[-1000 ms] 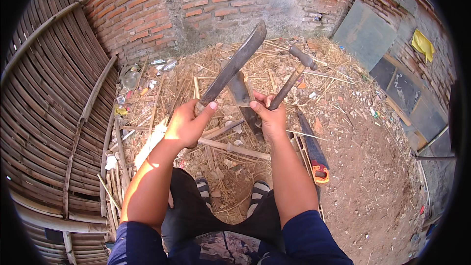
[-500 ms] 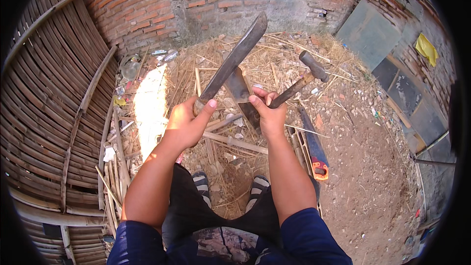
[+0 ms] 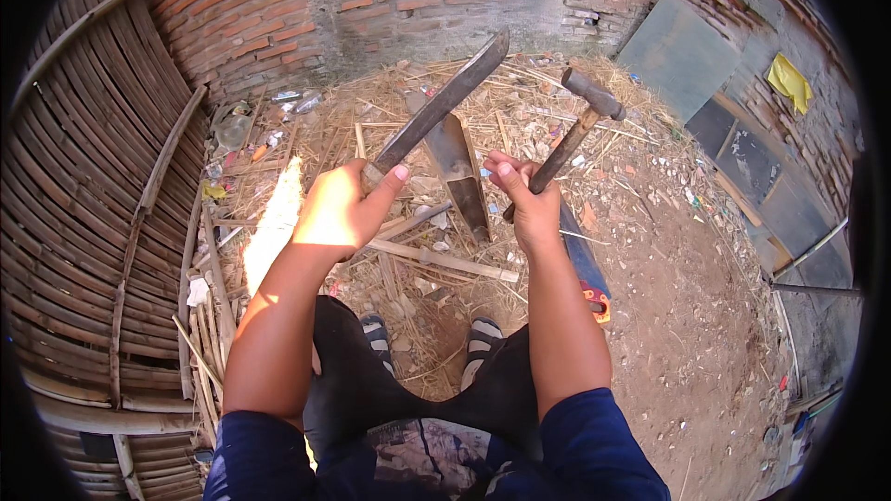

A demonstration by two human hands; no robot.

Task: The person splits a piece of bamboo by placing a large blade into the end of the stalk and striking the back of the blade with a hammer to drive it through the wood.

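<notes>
My left hand (image 3: 339,209) is closed around the handle of a machete (image 3: 445,97), whose dark, wide blade slants up and to the right. My right hand (image 3: 529,199) grips a hammer (image 3: 571,148) by its wooden handle, with the metal head up and to the right; its thumb and some fingers are partly extended. Between my hands and below the blade is a split bamboo piece (image 3: 455,162), its hollow inner side showing. The machete overlaps its upper end. Whether the bamboo lies flat or leans, I cannot tell.
A handsaw (image 3: 585,260) with an orange handle lies beyond my right forearm. Bamboo sticks (image 3: 445,262) and dry straw litter the ground before my sandalled feet. A bamboo slat wall (image 3: 93,213) stands at left, a brick wall (image 3: 399,0) ahead, and grey panels (image 3: 682,56) lean at right.
My right hand has moved right, away from the bamboo piece, and the hammer now points more upward. The machete stays in my left hand at nearly the same angle. The view has shifted slightly.
</notes>
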